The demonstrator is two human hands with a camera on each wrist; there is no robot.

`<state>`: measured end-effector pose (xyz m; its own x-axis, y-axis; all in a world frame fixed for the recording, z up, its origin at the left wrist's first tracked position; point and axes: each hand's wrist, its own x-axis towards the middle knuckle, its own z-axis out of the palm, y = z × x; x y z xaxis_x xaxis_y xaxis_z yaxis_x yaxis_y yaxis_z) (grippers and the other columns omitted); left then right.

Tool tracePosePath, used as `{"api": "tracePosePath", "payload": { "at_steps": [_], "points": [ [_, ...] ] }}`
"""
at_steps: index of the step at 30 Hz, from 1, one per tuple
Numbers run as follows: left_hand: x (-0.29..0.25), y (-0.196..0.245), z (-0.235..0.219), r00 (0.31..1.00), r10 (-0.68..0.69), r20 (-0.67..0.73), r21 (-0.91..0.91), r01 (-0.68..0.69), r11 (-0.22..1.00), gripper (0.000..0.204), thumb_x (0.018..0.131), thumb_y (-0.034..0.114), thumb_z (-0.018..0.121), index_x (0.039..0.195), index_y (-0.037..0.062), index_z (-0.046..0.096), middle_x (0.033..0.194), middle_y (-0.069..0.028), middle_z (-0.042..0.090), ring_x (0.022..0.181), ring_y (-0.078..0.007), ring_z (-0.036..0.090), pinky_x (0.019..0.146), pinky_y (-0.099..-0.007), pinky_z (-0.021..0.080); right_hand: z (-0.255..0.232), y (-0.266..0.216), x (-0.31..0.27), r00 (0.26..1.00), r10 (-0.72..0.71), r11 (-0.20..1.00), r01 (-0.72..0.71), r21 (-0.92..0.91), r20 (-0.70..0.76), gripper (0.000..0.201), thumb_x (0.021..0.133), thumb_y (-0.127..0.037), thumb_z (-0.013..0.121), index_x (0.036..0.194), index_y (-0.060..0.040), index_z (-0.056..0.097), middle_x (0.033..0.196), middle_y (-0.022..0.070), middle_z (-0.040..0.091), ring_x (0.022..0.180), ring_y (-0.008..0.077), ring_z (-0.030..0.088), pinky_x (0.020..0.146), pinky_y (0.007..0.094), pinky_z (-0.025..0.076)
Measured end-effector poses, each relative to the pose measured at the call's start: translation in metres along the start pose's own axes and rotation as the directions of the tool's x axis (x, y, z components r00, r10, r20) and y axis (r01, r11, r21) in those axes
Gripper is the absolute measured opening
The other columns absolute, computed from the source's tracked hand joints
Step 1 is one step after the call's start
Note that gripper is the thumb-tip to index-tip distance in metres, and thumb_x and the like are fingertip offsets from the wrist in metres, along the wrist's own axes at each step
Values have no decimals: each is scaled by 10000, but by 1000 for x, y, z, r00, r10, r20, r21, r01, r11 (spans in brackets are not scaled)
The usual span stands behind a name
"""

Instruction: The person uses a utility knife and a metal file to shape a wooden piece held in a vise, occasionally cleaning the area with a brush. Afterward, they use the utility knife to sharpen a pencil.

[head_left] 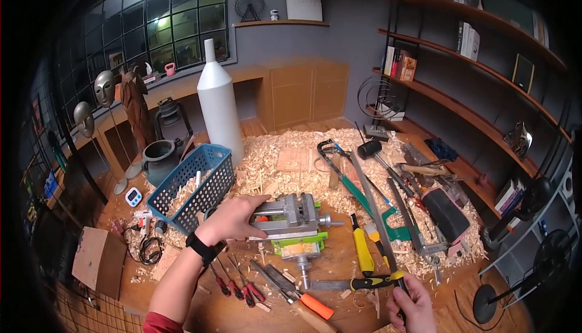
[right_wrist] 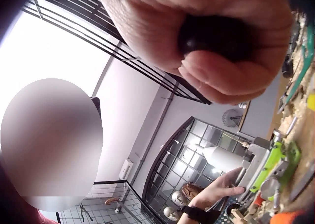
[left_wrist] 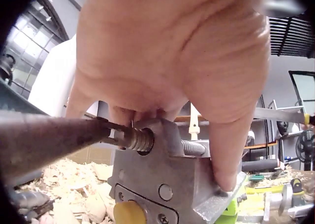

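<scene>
A grey metal bench vise with bright green parts stands mid-table. My left hand spans its left end, thumb on the near side and fingers on the far side. From the left wrist view, the thumb tip presses the vise body beside its threaded screw. My right hand grips the black-and-yellow handle of a long flat file, whose blade points up and away over the table. Fingers wrap round the black handle end in the right wrist view.
Wood shavings cover the table's back. A blue basket stands left, a tall white bottle behind it. Rightward lie a green-framed saw and a mallet. Red-handled tools and a yellow utility knife lie in front.
</scene>
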<state>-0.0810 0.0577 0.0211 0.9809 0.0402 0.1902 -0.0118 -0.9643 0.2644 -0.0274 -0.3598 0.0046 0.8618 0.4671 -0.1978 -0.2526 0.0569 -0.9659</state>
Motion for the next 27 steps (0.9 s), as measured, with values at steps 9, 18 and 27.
{"api": "tracePosePath", "payload": {
  "at_steps": [9, 18, 27],
  "points": [
    [4, 4, 3, 998, 56, 21, -85, -54, 995, 900, 645, 298, 935, 1407, 8, 555, 1202, -206, 700, 1114, -349, 671, 975, -396, 500, -1, 13, -14, 999, 20, 998, -23, 58, 48, 119, 1053, -126, 576, 1167, -93, 563, 700, -38, 514, 474, 29, 390, 410, 182, 263],
    [-6, 49, 1, 997, 49, 59, 2, -50, 999, 927, 679, 356, 901, 1451, 25, 510, 1154, -213, 704, 1093, -365, 660, 1047, -448, 431, 17, 15, -9, 994, 41, 995, -50, 87, 106, 531, 1051, -77, 552, 1560, -121, 406, 703, -48, 496, 464, 25, 392, 407, 172, 283],
    [-32, 144, -5, 975, 222, -5, -2, -222, 975, 557, 810, 236, 791, 1300, 43, 607, 1280, -163, 617, 1194, -331, 595, 1005, -445, 477, 10, 27, -13, 990, 124, 984, -131, 119, 68, 464, 1062, -80, 531, 1517, -58, 440, 677, -42, 487, 456, 22, 396, 387, 181, 276]
  ]
}}
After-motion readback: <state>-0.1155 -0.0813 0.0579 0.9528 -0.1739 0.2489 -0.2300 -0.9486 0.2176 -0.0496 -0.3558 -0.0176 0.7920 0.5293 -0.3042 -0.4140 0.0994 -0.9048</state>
